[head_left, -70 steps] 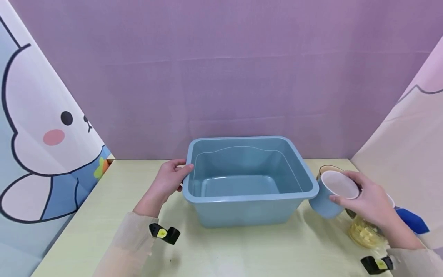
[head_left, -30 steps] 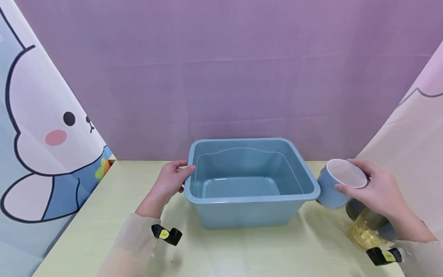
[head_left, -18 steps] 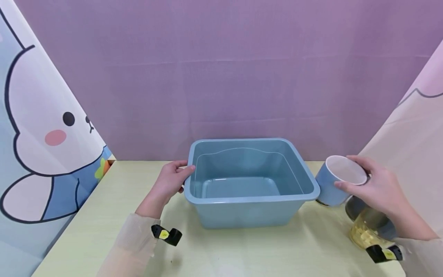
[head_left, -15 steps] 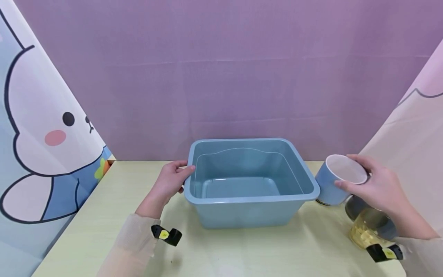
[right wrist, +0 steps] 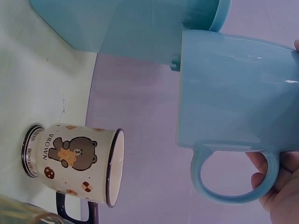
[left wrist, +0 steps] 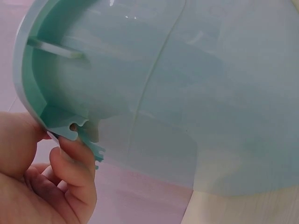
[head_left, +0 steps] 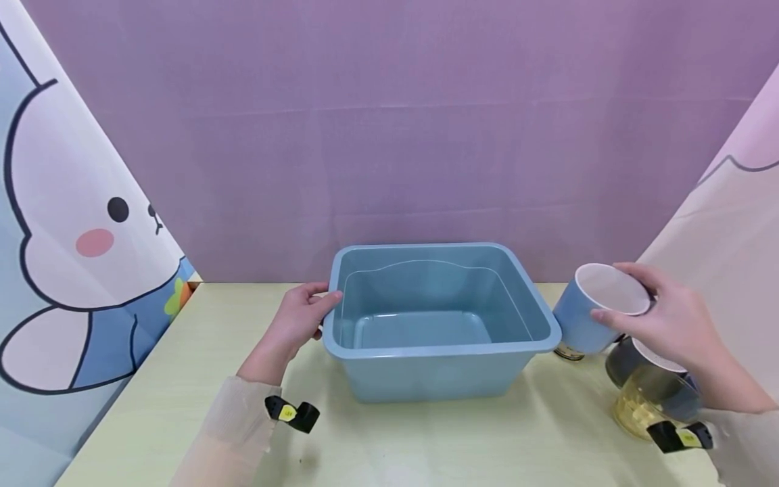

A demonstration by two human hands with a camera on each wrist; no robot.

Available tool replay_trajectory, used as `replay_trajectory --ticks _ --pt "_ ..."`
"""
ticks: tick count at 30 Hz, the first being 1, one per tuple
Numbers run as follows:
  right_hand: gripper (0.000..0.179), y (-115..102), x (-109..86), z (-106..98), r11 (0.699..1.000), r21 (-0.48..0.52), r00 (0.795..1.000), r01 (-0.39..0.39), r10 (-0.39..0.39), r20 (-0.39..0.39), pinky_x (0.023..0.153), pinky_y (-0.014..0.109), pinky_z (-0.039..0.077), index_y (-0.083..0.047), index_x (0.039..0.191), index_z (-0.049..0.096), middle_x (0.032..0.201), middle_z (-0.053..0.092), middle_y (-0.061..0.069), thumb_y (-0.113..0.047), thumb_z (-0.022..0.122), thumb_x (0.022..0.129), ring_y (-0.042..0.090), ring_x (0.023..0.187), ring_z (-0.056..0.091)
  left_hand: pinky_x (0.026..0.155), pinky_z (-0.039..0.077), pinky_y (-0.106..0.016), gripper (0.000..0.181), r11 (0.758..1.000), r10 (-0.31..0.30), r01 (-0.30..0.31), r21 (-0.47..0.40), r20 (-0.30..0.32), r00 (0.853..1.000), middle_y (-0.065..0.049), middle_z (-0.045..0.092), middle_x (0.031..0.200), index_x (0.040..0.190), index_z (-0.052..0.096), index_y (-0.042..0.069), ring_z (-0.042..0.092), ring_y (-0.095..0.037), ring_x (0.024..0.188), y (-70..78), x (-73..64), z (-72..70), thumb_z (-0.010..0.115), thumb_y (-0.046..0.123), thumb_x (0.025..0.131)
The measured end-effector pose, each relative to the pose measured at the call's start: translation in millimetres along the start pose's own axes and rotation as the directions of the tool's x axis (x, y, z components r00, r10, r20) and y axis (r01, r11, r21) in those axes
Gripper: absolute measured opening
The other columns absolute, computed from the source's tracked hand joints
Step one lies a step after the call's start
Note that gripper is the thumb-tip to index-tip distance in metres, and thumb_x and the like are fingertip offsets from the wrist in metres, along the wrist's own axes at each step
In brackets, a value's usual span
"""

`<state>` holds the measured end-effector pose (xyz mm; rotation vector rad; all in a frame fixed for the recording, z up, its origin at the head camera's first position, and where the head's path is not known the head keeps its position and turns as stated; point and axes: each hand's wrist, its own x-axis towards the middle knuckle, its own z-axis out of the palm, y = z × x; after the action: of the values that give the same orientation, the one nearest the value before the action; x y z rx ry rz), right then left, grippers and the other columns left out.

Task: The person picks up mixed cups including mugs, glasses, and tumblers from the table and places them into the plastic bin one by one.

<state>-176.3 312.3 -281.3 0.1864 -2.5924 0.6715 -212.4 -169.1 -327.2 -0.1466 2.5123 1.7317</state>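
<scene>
Bright, even light fills the head view, laying soft shadows on the pale bench (head_left: pixel 462 439) around the blue tub (head_left: pixel 426 375) and beside the left sleeve (head_left: pixel 222 419). A thin highlight edges the tub's inner floor. Both wrist views look dimmer and hazier: small white glints mark the tub in the left, streaks shine on the blue mug (right wrist: pixel 233 93) in the right, where the yellowish glass (right wrist: pixel 21 213) appears soft.

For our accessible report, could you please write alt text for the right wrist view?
The right hand holds a plain blue mug with a looped handle. A bear-printed cream mug stands on the pale table, and part of a blue basin shows along the top.
</scene>
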Motion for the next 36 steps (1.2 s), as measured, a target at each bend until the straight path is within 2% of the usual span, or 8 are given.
replay_trajectory --ticks 17,29,36 --pt "0.067 -6 7.3 -8 1.0 0.0 1.0 0.008 -0.008 -0.002 0.054 0.022 0.034 -0.01 0.124 0.057 0.104 0.064 0.023 -0.03 0.083 0.066 -0.014 0.071 0.039 0.055 0.045 -0.025 0.05 1.0 0.007 -0.007 0.001 0.009 1.0 -0.02 0.067 0.109 0.136 0.045 0.007 0.057 -0.016 0.069 -0.9 0.6 -0.7 0.055 0.033 0.094" --pt "0.069 -9 11.1 -13 1.0 -0.009 1.0 -0.012 0.012 0.01 0.054 0.022 0.033 -0.012 0.126 0.056 0.105 0.063 0.022 -0.032 0.083 0.066 -0.013 0.07 0.039 0.053 0.043 -0.025 0.05 1.0 0.008 -0.008 0.001 0.004 1.0 -0.019 0.068 0.102 0.136 0.045 0.007 0.056 -0.015 0.066 -1.5 0.4 -1.1 0.053 0.034 0.095" --pt "0.069 -11 12.5 -13 1.0 -0.007 1.0 -0.014 0.014 0.006 0.055 0.021 0.034 -0.012 0.126 0.056 0.106 0.063 0.022 -0.031 0.084 0.066 -0.014 0.071 0.039 0.053 0.042 -0.025 0.045 1.0 -0.005 0.005 0.013 -0.007 1.0 -0.018 0.068 0.104 0.134 0.049 0.007 0.058 -0.016 0.069 0.4 0.8 0.3 0.051 0.032 0.096"
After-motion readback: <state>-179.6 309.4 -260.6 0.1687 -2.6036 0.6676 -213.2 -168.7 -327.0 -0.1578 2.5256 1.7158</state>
